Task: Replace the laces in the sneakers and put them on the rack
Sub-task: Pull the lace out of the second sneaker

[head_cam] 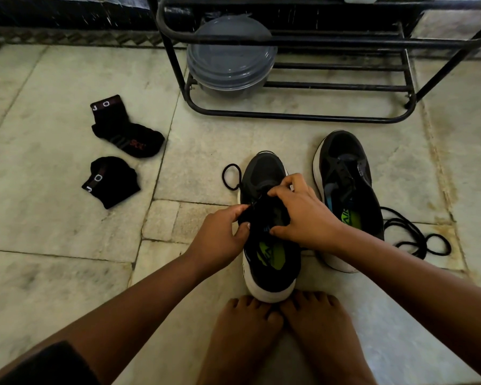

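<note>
A black sneaker with a white sole [264, 173] stands on the floor in front of my bare feet, toe pointing away. My left hand [220, 237] pinches its black lace at the left eyelets. My right hand [303, 215] grips the tongue and lace area from the right. A loop of that lace [229, 176] lies on the floor left of the toe. The second black sneaker [345, 190] stands to the right, its green insole showing. A loose black lace [417, 237] lies coiled on the floor beside it. The black metal rack [289, 116] stands beyond the shoes.
Two black socks [128, 134] [110, 182] lie on the marble floor to the left. A grey lidded plastic container [231, 59] sits on the rack's lowest shelf at its left end. My bare feet [283, 337] touch the near sneaker's heel.
</note>
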The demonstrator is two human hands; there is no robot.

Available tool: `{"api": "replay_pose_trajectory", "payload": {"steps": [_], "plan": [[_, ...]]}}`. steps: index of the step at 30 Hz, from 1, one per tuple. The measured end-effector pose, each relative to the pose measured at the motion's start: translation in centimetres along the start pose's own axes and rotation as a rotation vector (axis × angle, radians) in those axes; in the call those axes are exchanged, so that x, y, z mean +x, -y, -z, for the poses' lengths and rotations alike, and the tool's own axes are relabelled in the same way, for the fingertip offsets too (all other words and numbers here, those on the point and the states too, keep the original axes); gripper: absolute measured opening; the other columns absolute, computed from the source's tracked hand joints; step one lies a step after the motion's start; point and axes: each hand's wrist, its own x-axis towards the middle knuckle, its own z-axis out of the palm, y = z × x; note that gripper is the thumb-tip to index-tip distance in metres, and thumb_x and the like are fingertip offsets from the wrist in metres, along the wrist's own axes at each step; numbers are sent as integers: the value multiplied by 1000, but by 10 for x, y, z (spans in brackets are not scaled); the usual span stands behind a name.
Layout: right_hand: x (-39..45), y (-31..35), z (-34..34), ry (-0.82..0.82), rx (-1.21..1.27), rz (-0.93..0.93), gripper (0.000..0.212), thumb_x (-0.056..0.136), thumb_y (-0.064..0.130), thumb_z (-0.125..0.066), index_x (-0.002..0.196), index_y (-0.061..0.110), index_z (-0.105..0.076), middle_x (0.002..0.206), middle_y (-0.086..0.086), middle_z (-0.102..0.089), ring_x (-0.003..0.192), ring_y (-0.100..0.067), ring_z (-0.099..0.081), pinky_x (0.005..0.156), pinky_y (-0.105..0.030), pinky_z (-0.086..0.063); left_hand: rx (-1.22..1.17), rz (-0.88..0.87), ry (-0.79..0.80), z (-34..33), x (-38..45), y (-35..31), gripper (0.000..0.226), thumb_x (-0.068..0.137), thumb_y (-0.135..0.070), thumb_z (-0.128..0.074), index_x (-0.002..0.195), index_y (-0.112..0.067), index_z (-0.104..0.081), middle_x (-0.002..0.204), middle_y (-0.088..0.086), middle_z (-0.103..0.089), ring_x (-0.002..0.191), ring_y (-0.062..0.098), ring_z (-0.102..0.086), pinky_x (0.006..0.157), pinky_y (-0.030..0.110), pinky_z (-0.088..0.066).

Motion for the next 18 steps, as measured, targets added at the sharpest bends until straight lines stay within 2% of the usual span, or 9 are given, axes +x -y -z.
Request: {"api": "replay_pose_trajectory", "payload": {"steps": [3,5,7,9,12,16,18], "plan": [[2,-3,2,-10,140,-41,52,70,28,-80,112,23,-50,117,2,-29,111,-18,-39,97,-33,-45,11,0,3,0,0,1,34,93,-10,-50,125,-19,-59,107,-14,-61,100,-4,-53,81,-4,-35],[1,-4,4,-4,274,-70,43,69,23,-82,100,21,-51,113,1,-33,107,-15,-43,90,-26,-47,29,-11,-2,0,-1,3,34,93,-10,-50,125,-19,-59,109,-12,-63,101,-3,-55,81,-3,-36],[-3,-2,10,3,610,-90,32,73,8,-78,91,10,-52,105,-3,-44,98,-8,-54,77,-17,-50,42,-12,-16,0,-1,4,35,93,-10,-49,125,-19,-59,109,-10,-65,100,-2,-56,80,-4,-36],[-6,-3,19,-30,991,-102,23,76,-2,-70,80,9,-50,84,-2,-54,78,-5,-61,73,-21,-49,40,0,-23,-1,-1,5,35,93,-9,-49,126,-18,-58,109,-11,-64,100,-3,-55,79,-6,-35],[-1,-15,34,-230,1256,-146,25,79,2,-65,68,17,-48,67,6,-53,73,-7,-58,79,-34,-45,21,17,-22,-1,-2,8,36,93,-10,-50,127,-18,-58,113,-9,-65,103,-3,-56,82,-6,-35],[-2,-18,51,-446,1404,-161,19,89,18,-59,71,16,-51,70,4,-52,72,-8,-53,73,-31,-45,29,17,-20,-2,-1,7,37,93,-10,-50,128,-18,-57,112,-11,-64,100,-4,-56,80,-5,-36],[-5,-16,57,-587,1544,-242,27,93,28,-55,69,16,-50,64,3,-49,62,-9,-52,67,-29,-48,23,10,-18,-2,0,6,35,93,-10,-50,126,-19,-59,107,-12,-64,94,-8,-55,78,-5,-36]]}}
